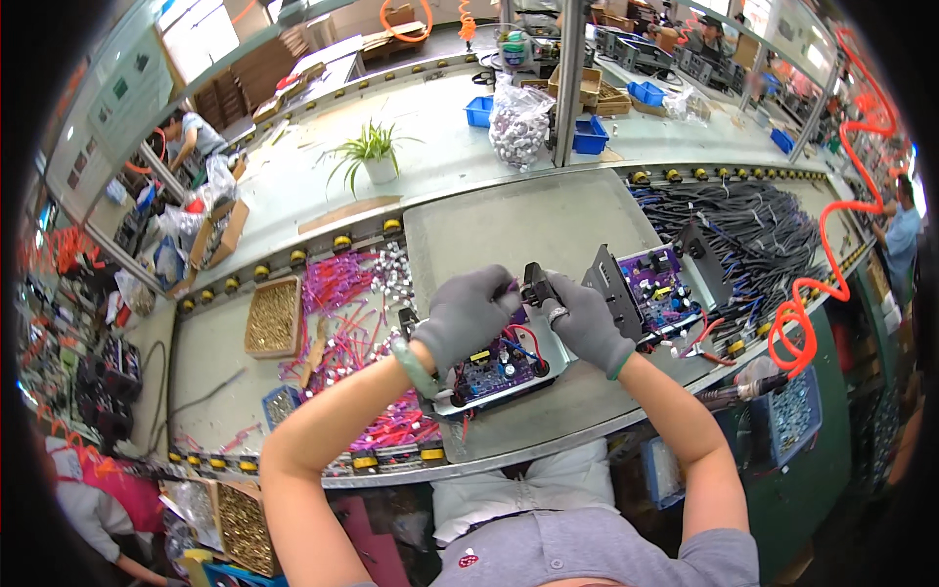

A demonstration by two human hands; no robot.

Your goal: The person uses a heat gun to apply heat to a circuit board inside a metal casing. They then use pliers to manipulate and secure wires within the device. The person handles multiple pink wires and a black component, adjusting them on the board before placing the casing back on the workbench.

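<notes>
My left hand [468, 318], in a grey glove, is closed over the left side of an open metal chassis with a purple circuit board [479, 380]. Its fingertips are pinched beside a small black part [537, 284], with a bit of purple showing at them; what they hold is hidden. My right hand [590, 331], also gloved, is closed with its thumb and fingers on that black part, above the chassis. A red wire loops over the board near its right end. To the right sits a second chassis with a purple board [660, 287] and an upright black panel [614, 286].
Pink and red wires [347, 328] and a tray of brass-coloured pieces [272, 318] lie at left. Black cables [734, 230] are heaped at right. A coiled orange hose [794, 338] hangs on the right. A potted plant [380, 168] stands beyond the line. Other people work farther off.
</notes>
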